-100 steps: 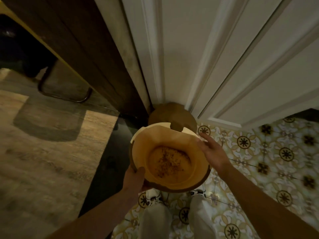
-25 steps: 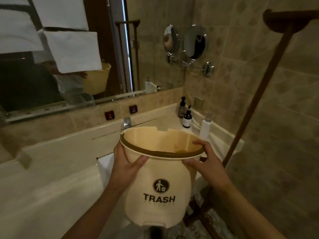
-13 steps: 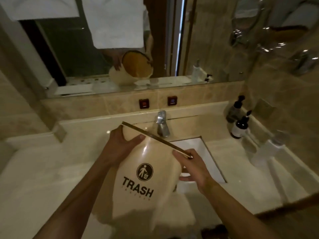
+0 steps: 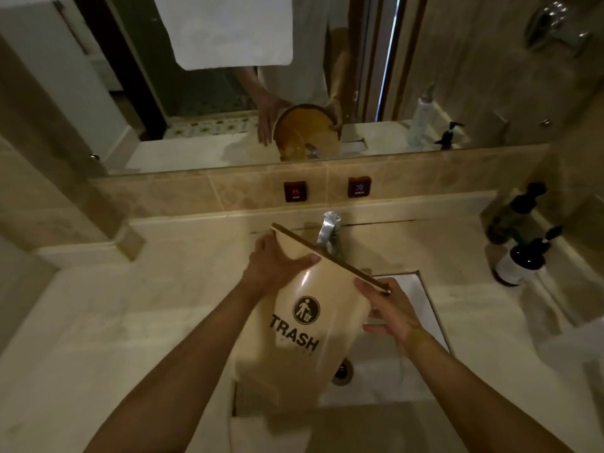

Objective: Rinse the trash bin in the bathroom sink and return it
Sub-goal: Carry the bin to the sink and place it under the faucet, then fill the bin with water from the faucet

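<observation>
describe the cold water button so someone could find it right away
Start at the faucet behind the sink. On the tiled strip under the mirror sit two small dark square buttons. The cold button is the right-hand one, with a blue mark; the hot button shows red.

Bin (image 4: pixel 307 322) now tipped under faucet (image 4: pixel 328 230)

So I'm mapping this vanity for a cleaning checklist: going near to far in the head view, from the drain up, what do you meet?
Drain → trash bin, held by left hand and right hand → faucet → hot button and cold button → mirror.
</observation>
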Motion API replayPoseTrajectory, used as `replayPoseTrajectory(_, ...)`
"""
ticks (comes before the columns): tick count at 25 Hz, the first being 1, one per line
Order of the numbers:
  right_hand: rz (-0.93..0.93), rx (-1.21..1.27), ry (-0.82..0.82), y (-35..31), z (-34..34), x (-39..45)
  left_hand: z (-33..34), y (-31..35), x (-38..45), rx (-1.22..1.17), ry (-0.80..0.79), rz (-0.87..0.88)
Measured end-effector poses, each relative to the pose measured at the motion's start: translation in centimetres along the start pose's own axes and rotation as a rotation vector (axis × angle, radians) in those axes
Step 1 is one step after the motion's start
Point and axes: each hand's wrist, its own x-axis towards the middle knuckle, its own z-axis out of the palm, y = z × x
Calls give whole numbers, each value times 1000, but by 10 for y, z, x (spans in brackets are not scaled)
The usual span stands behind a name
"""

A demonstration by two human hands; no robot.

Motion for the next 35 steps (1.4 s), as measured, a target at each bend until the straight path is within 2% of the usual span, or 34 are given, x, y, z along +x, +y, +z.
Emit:
replayPoseTrajectory(3,-99,-202,51,-3,-21,30,31,-15,-4,-259,78,80)
replayPoseTrajectory(6,-242,-490,-10,-4,-43,47,68,-40,-32,-438,173,119)
replayPoseTrajectory(8,-277,-589,-42,0,-55,54,91,-46,-50,-509,183,77)
replayPoseTrajectory(12,-238,-710,-121,-2,-81,72,110,-42,-57,-534,237,-34)
replayPoseTrajectory(15,-190,-981,-159,-12,-88,87,97,-43,-47,-527,439,-238)
replayPoseTrajectory(17,-238,-1164,-122,-18,-86,90,78,-33,-23,-413,537,-211)
replayPoseTrajectory(19,-570,-1254,-69,-18,-75,88,57,-11,13,-293,441,-130)
replayPoseTrajectory(21,-941,-1297,-59,-13,-57,84,51,15,50,-136,172,-95)
replayPoseTrajectory(23,-1095,-1359,-73,-5,-36,81,65,31,73,4,-59,-78)
replayPoseTrajectory(24,-1121,-1401,-75,-3,-28,81,73,35,80,28,-103,-72)
replayPoseTrajectory(26,-1118,-1456,-72,-3,-20,84,81,40,89,18,-87,-80)
replayPoseTrajectory(30,-1137,-1468,-65,-10,-21,86,81,43,93,117,-52,-54)
replayPoseTrajectory(35,-1135,-1422,-100,-12,-19,87,73,57,108,232,-83,-23)
